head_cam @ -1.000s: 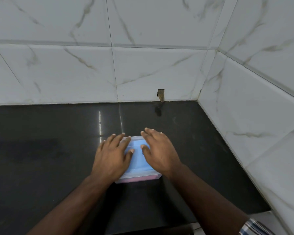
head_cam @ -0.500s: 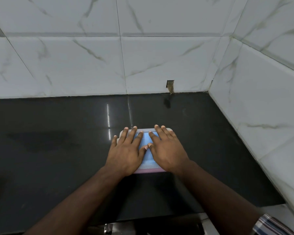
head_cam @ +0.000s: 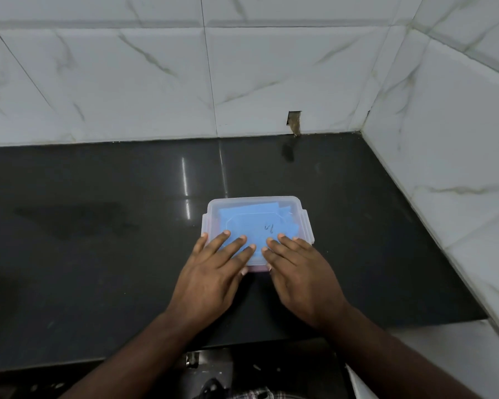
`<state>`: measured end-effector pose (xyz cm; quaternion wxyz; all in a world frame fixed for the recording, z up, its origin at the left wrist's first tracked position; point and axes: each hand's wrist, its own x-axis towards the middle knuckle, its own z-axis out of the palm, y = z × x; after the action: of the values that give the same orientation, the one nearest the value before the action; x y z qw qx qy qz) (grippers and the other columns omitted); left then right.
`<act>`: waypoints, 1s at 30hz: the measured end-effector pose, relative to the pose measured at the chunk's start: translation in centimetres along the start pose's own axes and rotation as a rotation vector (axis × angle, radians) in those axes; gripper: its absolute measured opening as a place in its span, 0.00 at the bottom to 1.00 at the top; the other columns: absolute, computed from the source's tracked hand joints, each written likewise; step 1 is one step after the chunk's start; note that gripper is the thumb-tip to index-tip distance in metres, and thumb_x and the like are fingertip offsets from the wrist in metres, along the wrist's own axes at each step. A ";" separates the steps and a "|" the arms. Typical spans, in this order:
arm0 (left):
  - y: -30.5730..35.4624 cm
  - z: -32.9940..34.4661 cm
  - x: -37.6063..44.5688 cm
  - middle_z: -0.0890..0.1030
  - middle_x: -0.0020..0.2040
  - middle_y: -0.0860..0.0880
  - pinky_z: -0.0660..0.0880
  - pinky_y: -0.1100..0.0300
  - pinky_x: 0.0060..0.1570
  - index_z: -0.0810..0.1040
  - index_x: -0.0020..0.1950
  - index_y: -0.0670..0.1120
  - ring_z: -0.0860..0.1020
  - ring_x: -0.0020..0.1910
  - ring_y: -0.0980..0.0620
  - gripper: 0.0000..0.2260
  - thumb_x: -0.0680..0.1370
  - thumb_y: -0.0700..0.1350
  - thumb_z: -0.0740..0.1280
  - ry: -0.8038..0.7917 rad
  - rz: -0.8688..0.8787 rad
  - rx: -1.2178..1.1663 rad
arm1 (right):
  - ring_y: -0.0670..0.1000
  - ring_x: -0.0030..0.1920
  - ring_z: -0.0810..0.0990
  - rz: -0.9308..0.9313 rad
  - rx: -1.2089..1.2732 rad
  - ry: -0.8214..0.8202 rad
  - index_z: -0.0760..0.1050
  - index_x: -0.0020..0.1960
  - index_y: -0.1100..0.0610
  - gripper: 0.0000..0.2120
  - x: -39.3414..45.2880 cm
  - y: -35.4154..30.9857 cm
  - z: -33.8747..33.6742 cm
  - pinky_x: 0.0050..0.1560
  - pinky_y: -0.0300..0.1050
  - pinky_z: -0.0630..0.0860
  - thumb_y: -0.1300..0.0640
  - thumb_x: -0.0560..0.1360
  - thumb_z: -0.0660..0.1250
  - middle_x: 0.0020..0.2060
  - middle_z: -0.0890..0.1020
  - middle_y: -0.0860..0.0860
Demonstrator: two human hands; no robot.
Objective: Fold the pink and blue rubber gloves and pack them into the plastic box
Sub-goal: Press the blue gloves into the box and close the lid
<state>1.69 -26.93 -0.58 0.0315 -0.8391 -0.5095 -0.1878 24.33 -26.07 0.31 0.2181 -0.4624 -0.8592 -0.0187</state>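
— Where is the plastic box point(head_cam: 257, 207)?

— At the centre of the frame, on the dark countertop point(head_cam: 98, 254), with its clear lid on. It sits a little right of the middle, well apart from the white tiled wall point(head_cam: 156, 82) that fills the upper part of the picture.

— And the gloves?

— The blue glove point(head_cam: 254, 223) shows flat through the lid. A thin pink strip, the pink glove point(head_cam: 258, 269), is just visible at the box's near edge, between the two hands.

— What are the hands doing?

— The left hand point(head_cam: 211, 280) and the right hand point(head_cam: 303, 280) lie side by side in the lower middle, fingers straight and spread, resting flat on the near part of the lid. Neither curls around anything. Their thumbs sit at the box's near edge.

— Anything else?

— A small dark notch point(head_cam: 294, 122) in the wall tile, upper right of centre.
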 end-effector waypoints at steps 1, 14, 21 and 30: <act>0.0 0.0 -0.1 0.77 0.71 0.50 0.66 0.38 0.71 0.76 0.72 0.52 0.70 0.74 0.44 0.19 0.81 0.49 0.63 -0.002 0.007 0.004 | 0.55 0.67 0.76 0.001 0.001 -0.008 0.80 0.62 0.56 0.16 0.0 -0.1 -0.1 0.68 0.54 0.70 0.56 0.76 0.63 0.63 0.80 0.53; 0.5 -2.6 3.0 0.79 0.69 0.53 0.69 0.47 0.67 0.78 0.70 0.53 0.74 0.70 0.47 0.21 0.82 0.58 0.56 -0.019 -0.139 -0.028 | 0.53 0.67 0.76 0.160 0.077 -0.039 0.76 0.66 0.60 0.25 3.8 -0.1 -2.1 0.67 0.51 0.70 0.46 0.77 0.57 0.67 0.78 0.55; -1.5 -1.5 8.7 0.56 0.83 0.53 0.50 0.42 0.79 0.56 0.82 0.50 0.52 0.82 0.48 0.28 0.84 0.60 0.47 -0.316 -0.193 0.049 | 0.57 0.77 0.59 0.179 -0.107 -0.346 0.62 0.76 0.60 0.34 9.1 2.0 -0.8 0.75 0.58 0.56 0.41 0.78 0.43 0.77 0.62 0.58; -1.5 -1.1 8.5 0.58 0.82 0.52 0.51 0.42 0.79 0.59 0.81 0.49 0.54 0.81 0.48 0.35 0.78 0.62 0.38 -0.299 -0.196 0.024 | 0.57 0.78 0.55 0.163 -0.074 -0.403 0.58 0.78 0.61 0.28 9.8 2.2 -1.0 0.77 0.54 0.51 0.48 0.83 0.52 0.78 0.58 0.58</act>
<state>3.58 -19.31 3.24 -0.0531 -0.8037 -0.5900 -0.0568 21.82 -17.33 4.70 0.0254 -0.5324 -0.8440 0.0602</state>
